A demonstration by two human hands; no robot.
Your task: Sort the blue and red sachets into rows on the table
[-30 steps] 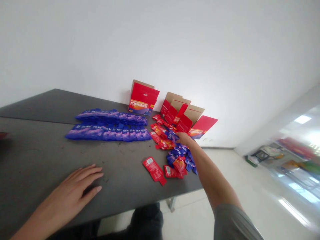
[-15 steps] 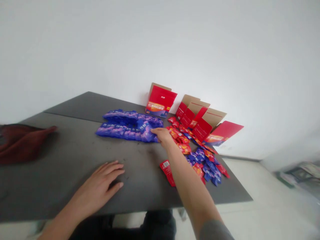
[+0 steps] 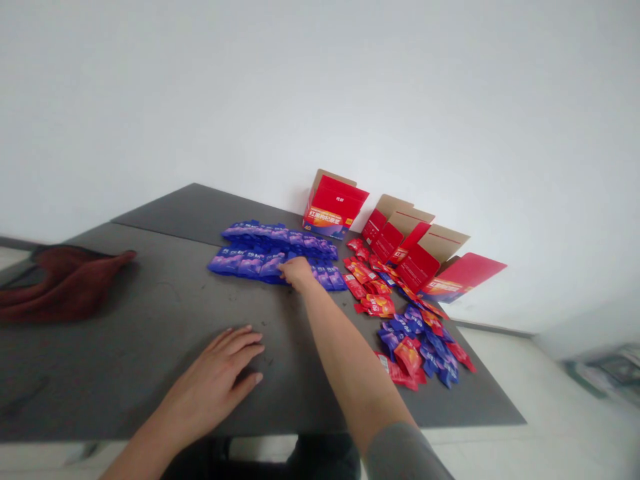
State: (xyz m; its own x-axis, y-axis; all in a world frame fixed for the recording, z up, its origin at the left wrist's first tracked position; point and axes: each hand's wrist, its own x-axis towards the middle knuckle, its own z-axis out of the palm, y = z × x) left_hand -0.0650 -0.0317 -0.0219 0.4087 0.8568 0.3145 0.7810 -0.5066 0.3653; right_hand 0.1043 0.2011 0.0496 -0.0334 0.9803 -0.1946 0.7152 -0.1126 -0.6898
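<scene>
My right hand (image 3: 299, 272) is at the near row of purple sachets (image 3: 237, 260), its fingers closed in a pinch on the edge of one purple sachet (image 3: 273, 263). That sachet lies over its neighbours in the row, and my fingers hide its right end. Behind it runs a second row of overlapping purple sachets (image 3: 280, 235). My left hand (image 3: 215, 377) rests flat on the dark grey table (image 3: 165, 300), fingers stretched out, holding nothing.
Mixed red sachets (image 3: 379, 305) and blue-purple sachets (image 3: 440, 357) lie heaped on the right. Behind stand an open red box (image 3: 333, 210) and several more open boxes (image 3: 417, 263) by the wall. A dark red cloth (image 3: 75, 280) lies at the left.
My right hand has moved left and down along the near row; the purple sachet it held up now lies against the row. My left hand stays flat. The view has shifted slightly left.
</scene>
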